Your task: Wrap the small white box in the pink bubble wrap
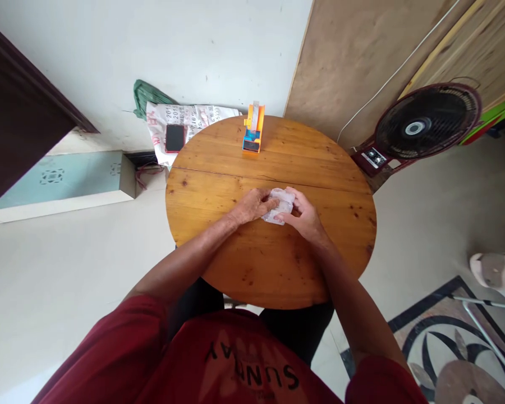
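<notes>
Between my two hands is a small, whitish, translucent packet [282,197], roughly square, just over the middle of the round wooden table [219,247]. What it contains cannot be made out. My left hand [252,206] grips its left side, thumb laid across the top. On the right side, my right hand [305,216] holds it with the thumb at the near edge and the fingers behind the far corner. Farther back on the tabletop stands an orange and blue tape dispenser [252,134] with a clear roll on it.
A dark phone [175,138] lies on a printed white sack [202,115] behind the table's left edge, beside a green bag [149,96]. To the right stands a black fan [416,126]. A low cabinet [67,179] is at the left wall.
</notes>
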A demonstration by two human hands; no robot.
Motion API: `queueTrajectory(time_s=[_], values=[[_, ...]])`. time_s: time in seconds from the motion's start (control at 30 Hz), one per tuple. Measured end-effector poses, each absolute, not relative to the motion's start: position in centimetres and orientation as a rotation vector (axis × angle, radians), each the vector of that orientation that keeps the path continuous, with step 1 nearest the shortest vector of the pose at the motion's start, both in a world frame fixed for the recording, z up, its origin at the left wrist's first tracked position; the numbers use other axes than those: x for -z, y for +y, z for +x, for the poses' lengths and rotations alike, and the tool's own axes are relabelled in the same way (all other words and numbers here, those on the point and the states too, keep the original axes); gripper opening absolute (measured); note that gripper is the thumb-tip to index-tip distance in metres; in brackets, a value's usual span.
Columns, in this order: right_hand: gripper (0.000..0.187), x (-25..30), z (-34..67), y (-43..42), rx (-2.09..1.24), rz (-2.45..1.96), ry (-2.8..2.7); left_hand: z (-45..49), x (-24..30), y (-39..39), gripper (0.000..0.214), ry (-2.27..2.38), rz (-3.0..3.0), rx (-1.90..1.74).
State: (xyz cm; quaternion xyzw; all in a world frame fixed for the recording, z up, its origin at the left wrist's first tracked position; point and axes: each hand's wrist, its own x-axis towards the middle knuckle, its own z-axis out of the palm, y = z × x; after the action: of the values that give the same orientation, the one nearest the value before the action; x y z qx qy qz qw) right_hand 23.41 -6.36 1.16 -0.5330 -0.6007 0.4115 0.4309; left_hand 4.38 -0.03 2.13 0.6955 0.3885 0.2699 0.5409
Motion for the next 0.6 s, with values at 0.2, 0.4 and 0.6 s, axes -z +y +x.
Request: queueTrajectory(time_s=[0.2,0.4,0.6], values=[[0.077,-0.9,23.6,-5.7,-1.181,-1.278,-1.375,3.5,-2.0,-0.2,0.045,0.774,1.343,-0.715],[0.074,-1.0,23.6,-6.1,-1.179,-1.27,-1.333,3.2,-2.1,-0.3,0.053,0.643,1.192,-0.612],[0.07,-1.4,23.7,-6.8,-1.135,-1.267,-1.367,4.1,-2.4,-1.1,0.064,0.47,1.037,-0.537]])
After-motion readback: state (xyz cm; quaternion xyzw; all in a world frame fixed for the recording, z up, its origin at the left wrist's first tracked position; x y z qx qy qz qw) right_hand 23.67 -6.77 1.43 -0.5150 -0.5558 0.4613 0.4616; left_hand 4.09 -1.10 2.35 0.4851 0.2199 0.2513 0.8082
